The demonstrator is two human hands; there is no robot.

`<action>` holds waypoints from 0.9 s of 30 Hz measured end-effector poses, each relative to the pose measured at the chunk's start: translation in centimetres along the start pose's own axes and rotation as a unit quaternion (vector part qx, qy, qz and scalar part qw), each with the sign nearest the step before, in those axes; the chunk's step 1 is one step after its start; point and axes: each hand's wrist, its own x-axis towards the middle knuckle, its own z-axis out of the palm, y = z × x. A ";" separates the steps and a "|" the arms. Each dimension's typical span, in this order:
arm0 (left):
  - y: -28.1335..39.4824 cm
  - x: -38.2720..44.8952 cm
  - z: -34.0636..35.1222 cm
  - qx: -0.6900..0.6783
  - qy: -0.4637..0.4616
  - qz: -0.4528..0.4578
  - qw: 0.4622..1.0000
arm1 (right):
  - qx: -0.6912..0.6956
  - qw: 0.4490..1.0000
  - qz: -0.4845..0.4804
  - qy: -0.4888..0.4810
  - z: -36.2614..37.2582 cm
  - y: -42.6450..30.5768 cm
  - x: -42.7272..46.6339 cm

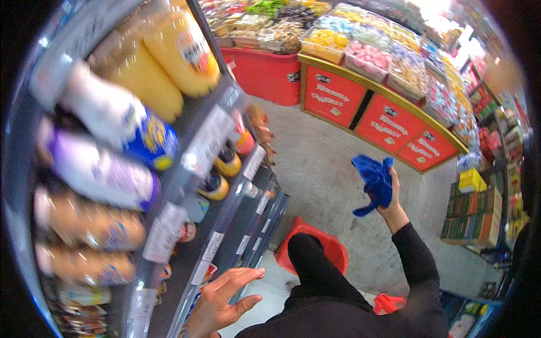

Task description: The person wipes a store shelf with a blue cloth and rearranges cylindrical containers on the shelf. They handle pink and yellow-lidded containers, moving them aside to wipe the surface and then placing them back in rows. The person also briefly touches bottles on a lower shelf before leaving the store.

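Observation:
My right hand (392,203) grips a crumpled blue cloth (374,179), held out over the grey concrete floor (304,148). Nothing is in my left hand (226,298), whose thumb and fingers are apart. That hand is beside the lower tiers of a dark metal store shelf (224,219). On the upper tier are bottles of yellow drink (181,50), a white and blue bottle (122,110), a white and purple bottle (101,164) and light-brown bottles (93,222). Below my body a red plastic stool (334,249) is partly hidden by my leg.
Tubs of wrapped sweets (367,59) stand on a red display counter (391,122) with gold trim. A large red bin (266,74) is left of it. Stacked cartons (471,215) bear a yellow box (472,181) at the right. A red object (388,303) lies near my right side.

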 end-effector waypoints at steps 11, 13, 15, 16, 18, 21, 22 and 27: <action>-3.4 -23.0 2.9 0.023 0.004 -0.049 0.999 | 0.199 0.949 -0.084 -0.229 2.8 10.3 -16.4; -3.0 -26.5 3.0 0.073 0.104 -0.046 0.991 | 0.218 0.941 -0.099 -0.238 3.0 11.1 -19.3; -2.4 -29.2 3.7 0.005 0.112 -0.104 0.988 | 0.221 0.952 -0.098 -0.185 2.2 12.1 -22.1; -2.1 -30.1 3.8 0.006 0.097 -0.095 0.991 | 0.227 0.953 -0.086 -0.181 1.5 12.7 -23.6; -1.1 -31.6 4.1 0.028 0.048 -0.013 0.998 | 0.256 0.939 -0.072 -0.220 -0.2 13.3 -26.3; 1.3 -33.3 4.8 0.017 0.038 0.043 0.998 | 0.263 0.946 -0.035 -0.189 -2.5 13.5 -30.3; 2.2 -33.7 5.0 0.017 0.047 0.056 0.997 | 0.245 0.962 -0.041 -0.117 -3.1 13.5 -31.7; 5.3 -34.0 5.9 0.003 0.069 0.083 0.994 | 0.219 0.971 -0.061 -0.070 -5.6 12.1 -36.6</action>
